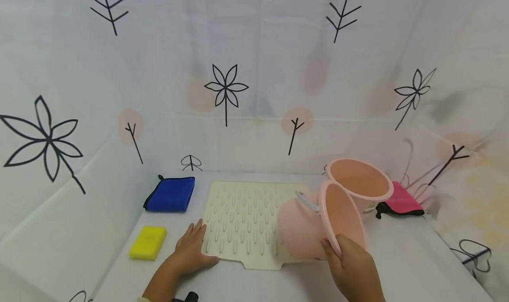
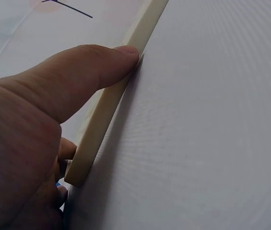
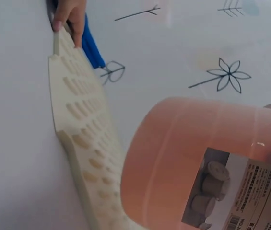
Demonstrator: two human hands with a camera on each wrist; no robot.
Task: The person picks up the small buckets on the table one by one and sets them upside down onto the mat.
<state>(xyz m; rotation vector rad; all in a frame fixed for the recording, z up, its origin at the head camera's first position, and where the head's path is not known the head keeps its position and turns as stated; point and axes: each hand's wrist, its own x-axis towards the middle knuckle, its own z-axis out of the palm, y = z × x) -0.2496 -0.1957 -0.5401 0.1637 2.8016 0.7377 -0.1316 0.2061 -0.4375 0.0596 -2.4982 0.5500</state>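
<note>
My right hand (image 1: 354, 266) grips the rim of a pink bucket (image 1: 300, 229) with a pale handle. The bucket lies tilted on its side over the right part of a cream board (image 1: 242, 213), its mouth toward the right. A printed label (image 3: 236, 187) shows on the bucket in the right wrist view. At the board's front left corner rests my left hand (image 1: 191, 251), its fingers along the left edge. In the left wrist view its thumb (image 2: 101, 62) presses the board's side edge. Rows of raised oval ridges cover the board.
A second pink bucket (image 1: 359, 178) stands upright behind the tilted one. Right of it lies a pink pouch (image 1: 401, 200) with black trim. On the left are a blue pouch (image 1: 171, 195) and a yellow sponge (image 1: 148, 243). Patterned white sheets (image 1: 258, 50) enclose the table.
</note>
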